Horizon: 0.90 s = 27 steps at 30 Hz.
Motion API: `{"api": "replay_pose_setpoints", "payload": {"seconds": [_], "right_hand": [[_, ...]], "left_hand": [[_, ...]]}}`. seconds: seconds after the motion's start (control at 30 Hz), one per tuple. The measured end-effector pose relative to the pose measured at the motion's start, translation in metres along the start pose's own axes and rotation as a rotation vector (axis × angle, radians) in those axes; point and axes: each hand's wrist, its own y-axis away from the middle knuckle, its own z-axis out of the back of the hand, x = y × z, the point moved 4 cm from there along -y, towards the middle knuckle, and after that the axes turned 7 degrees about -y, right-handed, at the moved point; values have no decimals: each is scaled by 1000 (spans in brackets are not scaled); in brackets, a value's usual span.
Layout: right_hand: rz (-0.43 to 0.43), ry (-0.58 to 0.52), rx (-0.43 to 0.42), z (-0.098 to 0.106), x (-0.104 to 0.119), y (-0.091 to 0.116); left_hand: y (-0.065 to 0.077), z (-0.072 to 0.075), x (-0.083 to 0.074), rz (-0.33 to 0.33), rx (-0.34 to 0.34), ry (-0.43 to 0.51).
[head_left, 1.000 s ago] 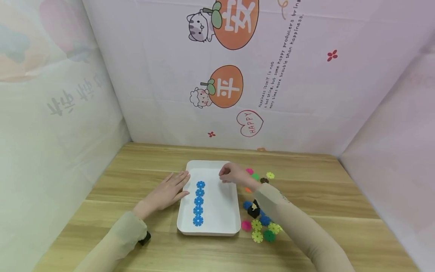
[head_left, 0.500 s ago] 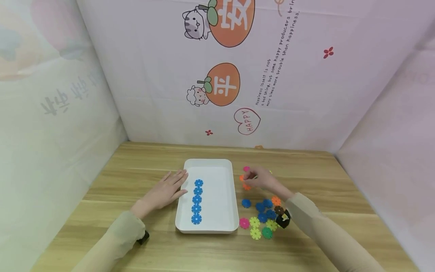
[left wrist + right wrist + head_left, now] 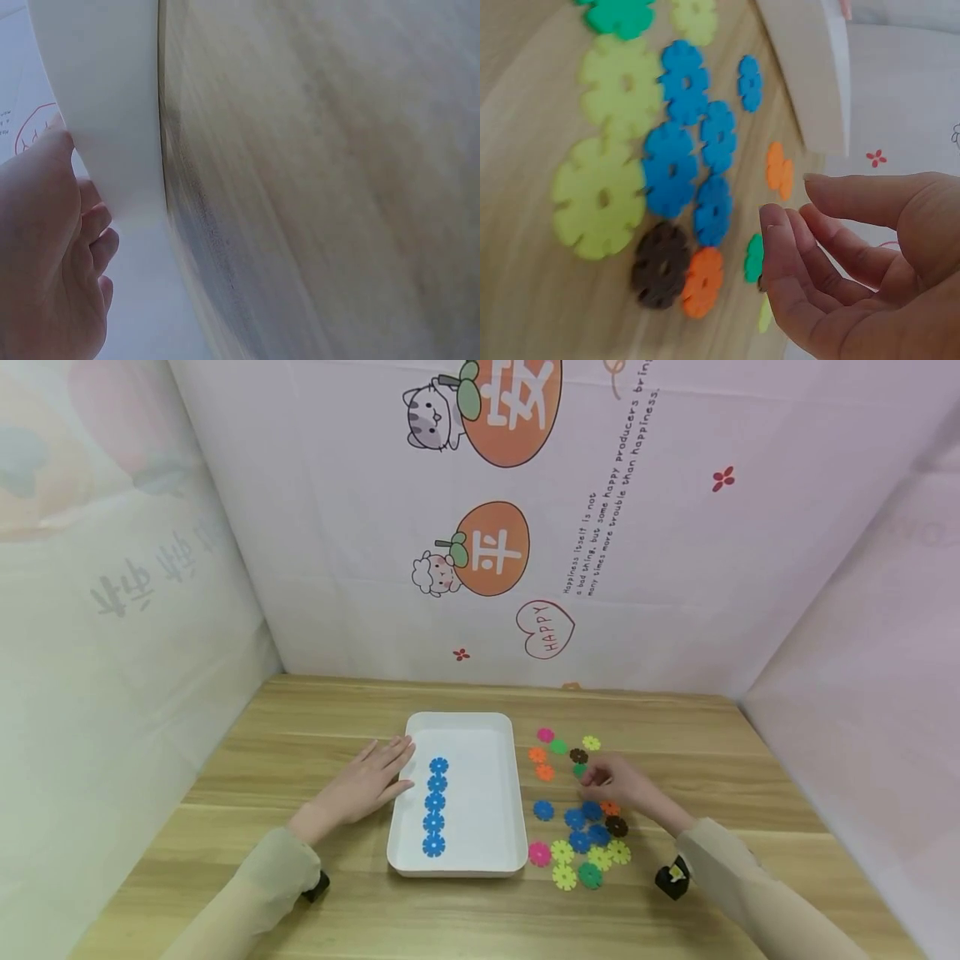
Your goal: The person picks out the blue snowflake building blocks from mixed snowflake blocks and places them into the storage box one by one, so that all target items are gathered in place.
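My left hand (image 3: pixel 360 783) rests on the left rim of a white tray (image 3: pixel 483 856), fingers extended; the left wrist view shows the fingers (image 3: pixel 96 225) at the tray wall. Inside the tray, several blue snowflake discs (image 3: pixel 436 802) stand in one line along the left side. Right of the tray, my right hand (image 3: pixel 618 781) hovers just above the table beside a green snowflake disc (image 3: pixel 579 770). The right wrist view shows its thumb apart from the loosely bent fingers (image 3: pixel 780 247), with nothing between them.
Loose snowflake discs lie right of the tray: blue (image 3: pixel 579 841), yellow (image 3: pixel 564 877), pink (image 3: pixel 539 853), orange (image 3: pixel 545 772) and brown (image 3: pixel 617 826) among them. A printed cloth wall (image 3: pixel 337 568) rises behind the wooden table (image 3: pixel 337 906).
My right hand has moved from above the tray's right side, past the orange discs, to the green disc farther right. My left hand stays at the tray rim.
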Motion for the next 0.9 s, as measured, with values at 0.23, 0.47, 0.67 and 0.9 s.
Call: {"api": "replay_pose_setpoints", "payload": {"seconds": [0.23, 0.47, 0.67, 0.9], "right_hand": [[-62, 25, 8, -1, -13, 13], [-72, 136, -15, -4, -18, 13], [-90, 178, -27, -9, -19, 9], [-103, 189, -30, -12, -18, 6]], "left_hand": [[0, -1, -1, 3, -1, 14], [1, 2, -1, 0, -18, 21], [2, 1, -1, -5, -33, 14], [2, 2, -1, 1, -27, 21]]}}
